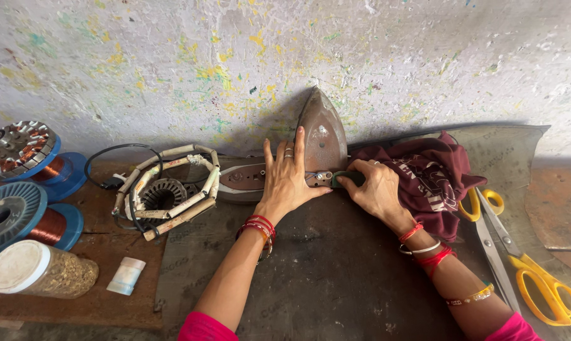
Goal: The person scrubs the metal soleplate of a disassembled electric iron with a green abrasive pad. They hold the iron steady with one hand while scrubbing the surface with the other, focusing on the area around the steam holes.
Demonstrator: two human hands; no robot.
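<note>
An old brown clothes iron (323, 129) stands on its heel against the wall, soleplate facing me. My left hand (288, 177) lies flat with fingers spread on the iron's lower part, next to a detached grey-and-brown cover piece (240, 180). My right hand (374, 188) grips a dark green tool handle (347, 179) whose tip points at the small terminals at the iron's base. Both wrists wear red and metal bangles.
A maroon cloth (434, 173) lies right of the iron. Yellow-handled scissors (525, 265) rest at far right. At left sit a wound coil with a stator (165, 192), blue copper-wire spools (20, 215), a lidded jar (36, 270) and a small white roll (126, 276).
</note>
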